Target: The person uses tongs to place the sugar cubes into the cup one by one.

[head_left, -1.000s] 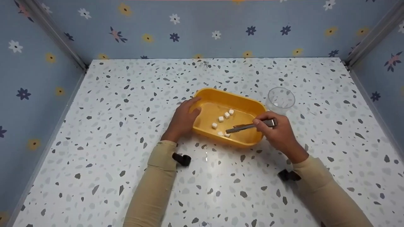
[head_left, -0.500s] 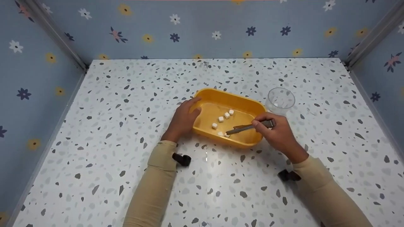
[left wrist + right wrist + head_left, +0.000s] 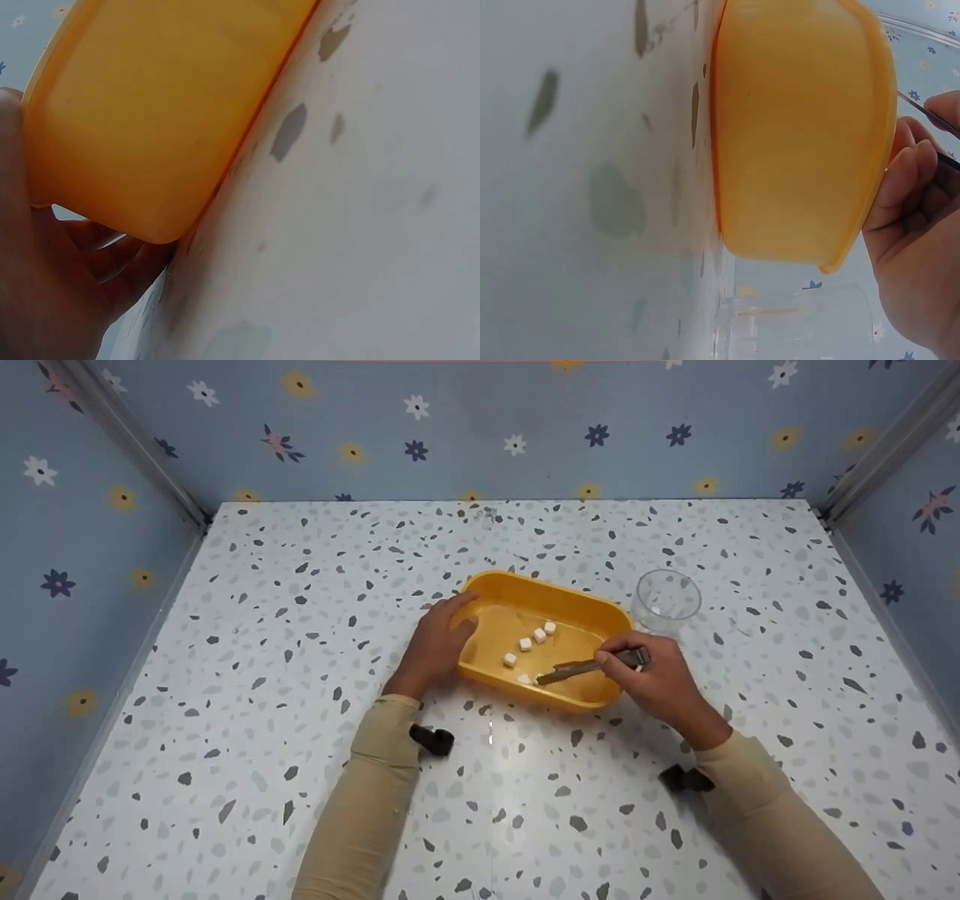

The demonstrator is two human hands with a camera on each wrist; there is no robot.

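A yellow plastic tray (image 3: 551,587) lies slightly askew on the table, with several small white cubes (image 3: 525,645) on its floor. At its left end my left hand (image 3: 433,646) grips the wall, thumb at the rim and fingers round the outside, as the left wrist view (image 3: 67,277) also shows. My right hand (image 3: 654,675) holds metal tongs (image 3: 577,667) between thumb and fingers over the tray's right end. The toothed tips are down by a cube at the near wall and partly hide it; whether they pinch it I cannot tell.
A clear glass (image 3: 666,604) stands just behind and right of the tray, with a small white piece in its bottom. Flowered blue panels (image 3: 465,427) wall the speckled white table (image 3: 300,585) at the back and both sides.
My right hand has shifted slightly left and toward me, and the tongs' tips have dipped onto the near cube, covering more of it. The left hand and tray have stayed still.
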